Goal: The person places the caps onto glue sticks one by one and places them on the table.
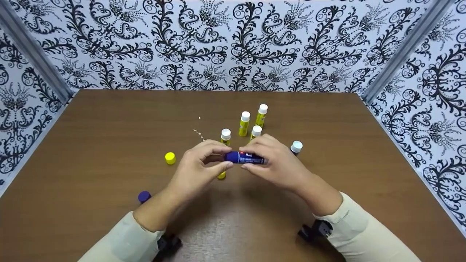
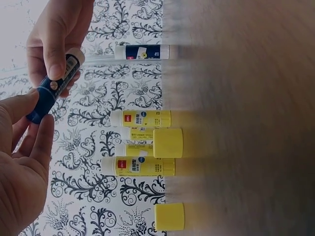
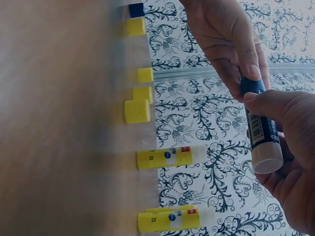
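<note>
A dark blue glue stick (image 1: 251,158) with a white end is held between both hands, above the wooden table. My left hand (image 1: 198,165) pinches its blue cap (image 2: 42,103) between thumb and fingers. The right hand (image 1: 278,162) grips the labelled body, its thumb and fingers on opposite sides; the white end (image 3: 267,157) shows in the right wrist view. Behind the hands stand several yellow glue sticks (image 1: 244,124), white ends up. One of them (image 1: 225,135) is partly covered by the left hand. Just beyond the right hand stands another dark blue glue stick (image 2: 142,52).
A yellow cap (image 1: 170,158) stands on the table (image 1: 109,145) left of the hands, and a dark blue cap (image 1: 144,197) lies near the left forearm. Another yellow cap (image 1: 221,175) shows below the left thumb. Small pale crumbs (image 1: 198,133) dot the tabletop. Patterned walls (image 1: 204,43) enclose the table.
</note>
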The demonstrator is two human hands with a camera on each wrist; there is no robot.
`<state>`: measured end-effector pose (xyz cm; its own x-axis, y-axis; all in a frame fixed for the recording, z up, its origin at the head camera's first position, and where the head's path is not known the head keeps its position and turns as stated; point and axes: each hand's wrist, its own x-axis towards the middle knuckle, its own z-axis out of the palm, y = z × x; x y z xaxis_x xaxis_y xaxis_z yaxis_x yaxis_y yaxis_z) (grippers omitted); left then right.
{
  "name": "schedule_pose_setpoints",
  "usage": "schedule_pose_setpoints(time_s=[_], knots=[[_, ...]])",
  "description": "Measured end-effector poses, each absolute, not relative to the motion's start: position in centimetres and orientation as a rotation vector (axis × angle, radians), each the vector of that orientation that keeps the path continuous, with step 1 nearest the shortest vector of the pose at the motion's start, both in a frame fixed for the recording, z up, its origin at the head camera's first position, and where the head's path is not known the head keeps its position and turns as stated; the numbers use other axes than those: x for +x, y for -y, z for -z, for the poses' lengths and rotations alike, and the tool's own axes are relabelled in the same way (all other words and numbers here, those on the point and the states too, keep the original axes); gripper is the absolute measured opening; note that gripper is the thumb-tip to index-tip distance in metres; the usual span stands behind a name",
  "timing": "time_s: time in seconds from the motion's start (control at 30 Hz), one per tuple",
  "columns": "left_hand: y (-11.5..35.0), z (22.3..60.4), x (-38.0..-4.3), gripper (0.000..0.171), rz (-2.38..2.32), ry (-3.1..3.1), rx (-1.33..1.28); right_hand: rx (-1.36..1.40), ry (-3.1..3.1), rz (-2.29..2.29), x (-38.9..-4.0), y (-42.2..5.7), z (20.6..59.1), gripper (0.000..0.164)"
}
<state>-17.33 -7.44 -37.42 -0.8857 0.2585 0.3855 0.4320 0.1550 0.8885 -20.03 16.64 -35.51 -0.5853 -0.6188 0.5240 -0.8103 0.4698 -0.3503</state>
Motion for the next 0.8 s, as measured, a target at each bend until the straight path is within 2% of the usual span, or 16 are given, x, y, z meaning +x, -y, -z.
schedule_pose_setpoints(time_s=[0.8], knots=[[8.36,36.93,-17.6,0.033,1.793,2.173,-0.635,1.196,2.308,-0.937,-21.04,-15.95,34.54,0.033]])
